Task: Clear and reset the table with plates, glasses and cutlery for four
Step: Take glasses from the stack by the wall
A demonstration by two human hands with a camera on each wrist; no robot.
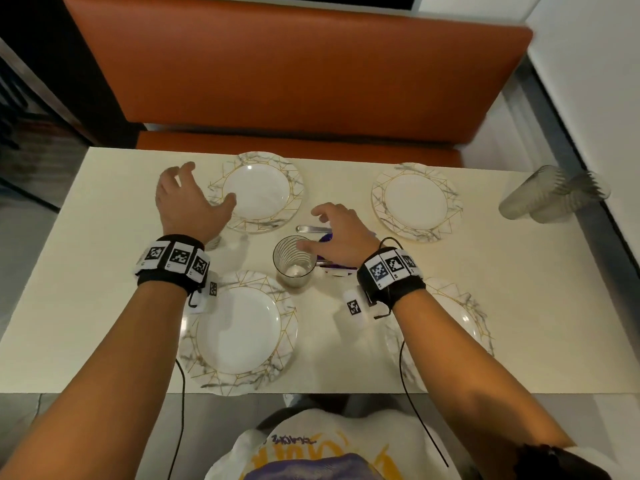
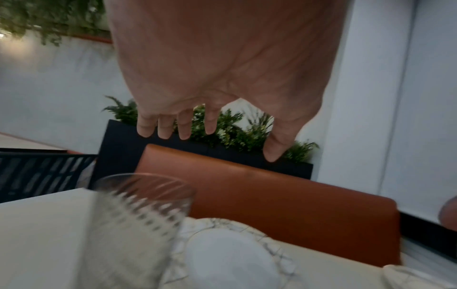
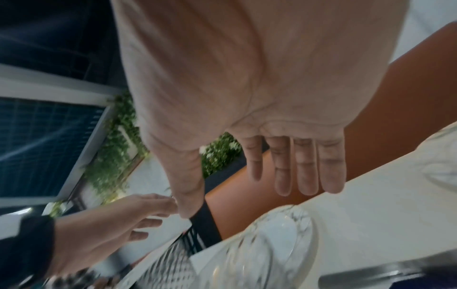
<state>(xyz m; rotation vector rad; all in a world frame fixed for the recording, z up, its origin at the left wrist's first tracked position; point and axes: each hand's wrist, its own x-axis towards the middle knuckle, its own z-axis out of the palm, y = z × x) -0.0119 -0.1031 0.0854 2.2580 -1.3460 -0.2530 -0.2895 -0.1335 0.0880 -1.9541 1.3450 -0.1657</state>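
Note:
Four marble-rimmed white plates lie on the cream table point(image 1: 104, 271): far left point(image 1: 258, 192), far right point(image 1: 415, 202), near left point(image 1: 239, 332), near right point(image 1: 464, 317). A ribbed glass point(image 1: 294, 261) stands upright in the middle. My right hand point(image 1: 329, 230) hovers open beside it, thumb by the rim, over silver cutlery point(image 1: 310, 229) and a purple item point(image 1: 325, 237). My left hand point(image 1: 199, 195) hangs open left of the far-left plate. A second glass point(image 2: 133, 224) stands below it, mostly hidden under the wrist in the head view. Neither hand holds anything.
A stack of clear glasses point(image 1: 554, 194) lies on its side at the table's far right corner. An orange bench point(image 1: 294, 74) runs along the far edge. Behind it stands a dark planter with greenery point(image 2: 235, 133). A wall closes the right side.

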